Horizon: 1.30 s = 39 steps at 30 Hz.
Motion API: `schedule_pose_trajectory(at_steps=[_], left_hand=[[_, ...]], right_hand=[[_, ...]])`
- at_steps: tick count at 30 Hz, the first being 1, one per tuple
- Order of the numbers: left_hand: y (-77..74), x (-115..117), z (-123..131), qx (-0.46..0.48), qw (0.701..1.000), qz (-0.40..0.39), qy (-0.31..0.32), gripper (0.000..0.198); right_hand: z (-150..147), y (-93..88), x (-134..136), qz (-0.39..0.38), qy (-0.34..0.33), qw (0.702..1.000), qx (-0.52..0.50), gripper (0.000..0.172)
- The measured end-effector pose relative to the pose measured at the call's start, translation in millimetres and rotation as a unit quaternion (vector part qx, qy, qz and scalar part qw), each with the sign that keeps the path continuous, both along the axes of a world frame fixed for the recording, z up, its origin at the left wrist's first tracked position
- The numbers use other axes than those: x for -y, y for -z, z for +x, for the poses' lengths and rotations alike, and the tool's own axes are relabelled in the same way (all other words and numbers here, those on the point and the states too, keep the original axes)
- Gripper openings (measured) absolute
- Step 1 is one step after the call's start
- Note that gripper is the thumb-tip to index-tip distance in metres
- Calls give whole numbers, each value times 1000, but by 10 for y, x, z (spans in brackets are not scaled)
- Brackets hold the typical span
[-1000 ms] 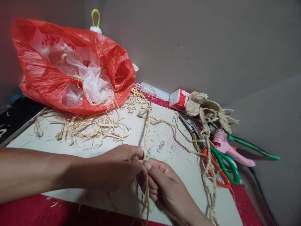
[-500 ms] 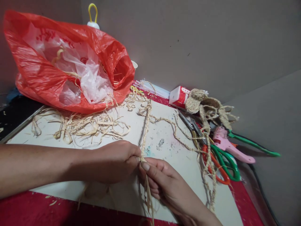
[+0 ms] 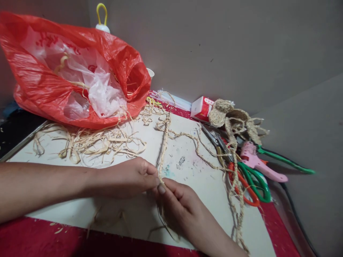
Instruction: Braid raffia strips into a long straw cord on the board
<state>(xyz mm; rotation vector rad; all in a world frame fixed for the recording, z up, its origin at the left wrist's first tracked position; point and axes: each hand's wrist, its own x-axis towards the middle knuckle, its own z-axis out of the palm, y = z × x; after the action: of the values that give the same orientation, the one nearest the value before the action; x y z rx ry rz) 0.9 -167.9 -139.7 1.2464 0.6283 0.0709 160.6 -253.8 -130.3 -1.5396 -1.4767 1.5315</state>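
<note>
A braided raffia cord [image 3: 164, 146] runs up the white board [image 3: 184, 200] from between my fingertips. My left hand [image 3: 136, 176] is closed at the braid's lower end from the left, thumb and fingers pinched. From the right, my right hand [image 3: 182, 207] pinches the same end between thumb and forefinger. Loose raffia strands [image 3: 167, 228] hang below the two hands, partly hidden by the right one. A thinner braided strand branches off the cord toward the right.
A red plastic bag [image 3: 40, 85] fills the back left, with a loose raffia pile [image 3: 99, 142] before it. At right lie orange-handled scissors [image 3: 248, 189], green-handled scissors [image 3: 261, 185], a pink glue gun [image 3: 261, 166] and coiled braid [image 3: 219, 114] beside a red-and-white box [image 3: 200, 108].
The hanging strands have swung and now lie curved below my right hand. My left fingers have loosened and shifted slightly at the braid's end. The whole view has shifted a little.
</note>
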Motion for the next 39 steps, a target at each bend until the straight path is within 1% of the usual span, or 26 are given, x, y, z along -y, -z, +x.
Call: schedule_pose_trajectory(at_steps=[4,8,10,14,17,22,28,31,33,35,37,38,39], left_hand=[[-10,38,-5,-13,1000,14,-23,24],[-24,52,-29,-21,999,22,-32,23],[-30,63,-32,-28,998,35,-35,22],[-17,97,-20,-29,996,67,-42,22],[8,112,-16,-22,996,72,-42,23],[5,94,-32,-5,998,52,-28,24],[-21,97,-35,-23,999,24,-32,25],[-16,114,-29,-30,999,24,-28,26],[-14,129,-24,-28,999,19,-29,26],[-17,141,-20,-25,999,-1,-33,25],[-26,143,-23,-20,999,-30,-39,23],[-31,137,-28,-15,998,-42,-41,23],[-37,124,-36,-9,998,-51,-39,23]], right_hand=[[8,-15,49,39,-18,996,76,32],[30,-80,84,62,10,989,131,32],[11,-131,97,69,20,989,126,34],[-106,-189,135,56,34,995,75,35],[-194,-126,173,78,49,990,106,31],[-206,76,218,126,9,973,193,22],[-153,183,264,220,-37,925,306,9],[-156,224,271,240,-43,915,322,6],[-193,234,260,229,-43,923,306,6],[-260,207,250,178,-59,948,257,7],[-323,131,265,77,-64,985,144,9],[-339,78,286,21,-61,995,75,10],[-336,17,313,-33,-52,998,5,11]])
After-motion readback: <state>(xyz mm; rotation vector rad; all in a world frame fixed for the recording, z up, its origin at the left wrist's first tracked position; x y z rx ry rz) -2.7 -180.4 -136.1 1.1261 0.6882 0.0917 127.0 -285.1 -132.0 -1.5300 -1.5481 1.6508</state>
